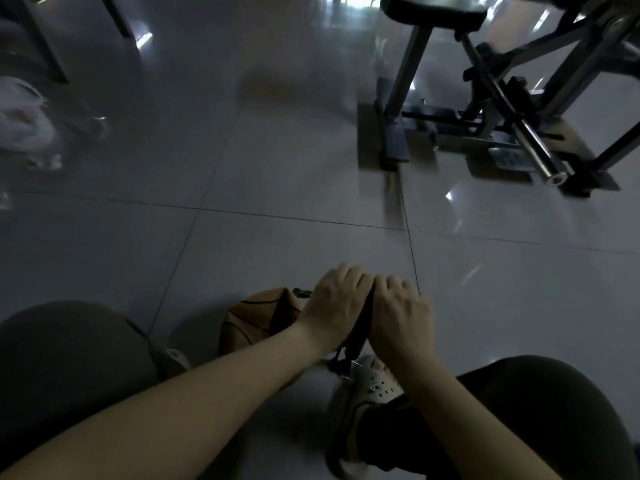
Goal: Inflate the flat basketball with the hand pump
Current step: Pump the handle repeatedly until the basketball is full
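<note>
Both hands on the pump (pixel 360 336) handle: left hand (pixel 334 308) and right hand (pixel 401 315) side by side, each grip wrapped tight around it. The ball (pixel 263 318), creased and sagging, sits on the floor (pixel 277 174) just left of the pump, between the knees. Right shoe (pixel 367 386) at the pump's base.

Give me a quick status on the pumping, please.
Left hand and right hand gripping pump handle. Basketball creased, on floor. Nothing blocking.

Dim room around me: glossy grey tiled floor (pixel 277 168), a metal exercise bench (pixel 485 109) far right, white plastic bag (pixel 24 116) far left.
</note>
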A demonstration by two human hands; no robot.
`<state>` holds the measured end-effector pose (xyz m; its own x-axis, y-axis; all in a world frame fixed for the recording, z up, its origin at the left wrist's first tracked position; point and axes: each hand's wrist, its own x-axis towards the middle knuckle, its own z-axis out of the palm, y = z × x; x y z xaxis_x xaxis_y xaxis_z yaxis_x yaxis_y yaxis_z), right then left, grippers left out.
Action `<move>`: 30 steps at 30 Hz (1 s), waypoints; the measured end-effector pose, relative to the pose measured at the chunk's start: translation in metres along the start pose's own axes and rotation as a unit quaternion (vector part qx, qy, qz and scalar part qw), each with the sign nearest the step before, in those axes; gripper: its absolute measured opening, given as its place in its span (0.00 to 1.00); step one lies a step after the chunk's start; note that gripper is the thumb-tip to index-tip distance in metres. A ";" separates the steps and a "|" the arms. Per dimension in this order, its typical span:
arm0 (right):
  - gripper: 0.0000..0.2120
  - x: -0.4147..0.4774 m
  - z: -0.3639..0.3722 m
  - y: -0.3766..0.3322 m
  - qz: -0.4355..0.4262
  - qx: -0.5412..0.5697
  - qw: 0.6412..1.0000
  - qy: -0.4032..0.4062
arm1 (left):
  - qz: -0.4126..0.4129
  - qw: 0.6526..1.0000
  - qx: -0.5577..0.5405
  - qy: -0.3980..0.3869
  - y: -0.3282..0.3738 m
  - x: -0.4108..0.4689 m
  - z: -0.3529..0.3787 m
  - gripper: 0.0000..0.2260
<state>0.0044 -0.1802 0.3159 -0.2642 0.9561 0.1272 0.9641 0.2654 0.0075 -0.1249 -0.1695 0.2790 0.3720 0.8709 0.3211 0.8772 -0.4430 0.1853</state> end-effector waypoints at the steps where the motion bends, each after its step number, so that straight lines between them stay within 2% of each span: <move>1: 0.04 -0.003 0.009 -0.001 -0.004 -0.002 1.000 -0.021 | -0.013 1.000 0.011 -0.009 0.000 -0.007 0.015 0.03; 4: 0.03 -0.005 0.026 0.001 -0.018 -0.004 0.995 -0.098 | -0.023 0.999 0.023 -0.036 0.001 -0.017 0.046 0.06; 11: 0.14 -0.006 0.056 0.005 -0.013 0.002 0.964 -0.266 | -0.019 0.993 0.032 -0.110 0.005 -0.032 0.080 0.11; 14: 0.16 -0.008 0.059 0.009 -0.012 -0.011 0.960 -0.279 | -0.036 0.989 0.027 -0.138 0.011 -0.030 0.083 0.12; 16: 0.14 -0.008 0.054 0.008 -0.016 -0.019 0.965 -0.261 | -0.038 0.985 0.029 -0.164 0.012 -0.026 0.076 0.12; 20: 0.09 -0.007 0.035 0.000 0.024 0.049 0.956 -0.289 | 0.020 0.969 0.085 -0.230 0.005 -0.019 0.046 0.13; 22: 0.05 -0.006 0.018 0.001 0.037 0.076 0.964 -0.250 | 0.059 0.973 0.083 -0.206 0.003 -0.009 0.022 0.14; 25: 0.03 0.001 -0.011 0.012 0.029 0.069 0.991 -0.110 | 0.080 0.990 0.041 -0.106 0.003 0.010 -0.028 0.21; 28: 0.05 0.013 -0.041 0.018 -0.019 0.042 0.999 -0.002 | 0.074 0.997 0.000 -0.016 0.000 0.027 -0.063 0.11; 30: 0.05 0.024 -0.051 0.020 -0.039 0.036 0.999 0.011 | 0.072 0.997 0.007 0.014 -0.003 0.033 -0.073 0.09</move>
<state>0.0192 -0.1586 0.3698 -0.3373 0.9291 0.1515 0.9358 0.3485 -0.0537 -0.1375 -0.1553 0.3565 0.4851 0.7925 0.3695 0.8202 -0.5589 0.1219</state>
